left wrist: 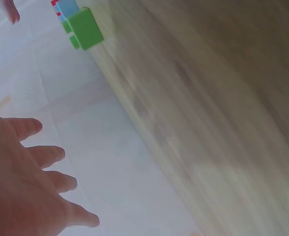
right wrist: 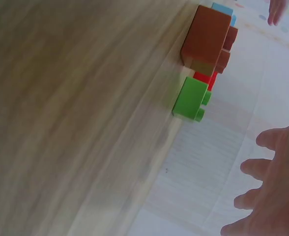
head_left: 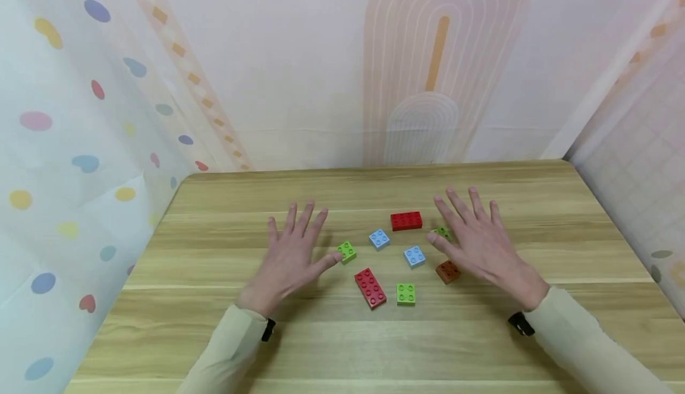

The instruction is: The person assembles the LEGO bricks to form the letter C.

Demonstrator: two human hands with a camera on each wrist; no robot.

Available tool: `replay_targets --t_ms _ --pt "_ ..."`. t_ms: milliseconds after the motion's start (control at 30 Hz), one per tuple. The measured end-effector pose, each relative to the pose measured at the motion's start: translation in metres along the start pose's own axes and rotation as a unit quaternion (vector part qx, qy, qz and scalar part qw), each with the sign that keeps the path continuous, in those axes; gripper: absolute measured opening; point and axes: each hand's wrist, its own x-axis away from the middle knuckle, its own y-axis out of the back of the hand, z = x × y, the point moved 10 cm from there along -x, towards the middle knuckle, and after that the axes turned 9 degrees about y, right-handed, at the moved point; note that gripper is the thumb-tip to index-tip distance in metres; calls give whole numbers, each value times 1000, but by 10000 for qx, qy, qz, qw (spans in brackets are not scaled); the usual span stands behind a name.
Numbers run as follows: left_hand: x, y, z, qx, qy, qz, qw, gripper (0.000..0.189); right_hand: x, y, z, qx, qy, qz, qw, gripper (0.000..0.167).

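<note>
My left hand [head_left: 291,257], fingers spread, hovers over the table left of the bricks and holds nothing. Its thumb overlaps the edge of a green brick [head_left: 347,252] in the head view. On the other side my right hand [head_left: 481,242] is spread the same way, partly hiding a second green brick [head_left: 443,232]. A brown brick [head_left: 448,271] lies below its thumb. Between the hands are two light blue bricks [head_left: 379,239], a long red brick [head_left: 406,221] at the back, another long red brick [head_left: 370,289] nearer me, and a third green brick [head_left: 405,294].
The wood-grain table [head_left: 214,299] meets a pale patterned cloth [head_left: 299,85] along its back edge. Dotted cloth [head_left: 69,204] hangs on the left, and another sheet [head_left: 642,114] hangs at the right. A dark strap [head_left: 521,324] shows at the right wrist.
</note>
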Motion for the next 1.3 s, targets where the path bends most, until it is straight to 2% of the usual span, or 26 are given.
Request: replay_targets --t_ms 267,533,767,900,1300 --pt "5 2 -18 -38 -294 -34 9996 90 2 6 13 12 269 -237 9994 76" --pt "10 1 -29 157 -733 -86 9972 87 4 5 25 23 531 -238 9983 74" --pt "15 1 -41 175 -1250 -65 9920 81 5 5 33 145 715 -196 9971 74" --pt "17 -2 -46 49 -1399 -6 9902 79 7 5 38 148 806 -212 9964 74" --pt "22 -10 -66 16 -2088 215 9777 73 15 4 55 -169 1188 -247 9925 77"
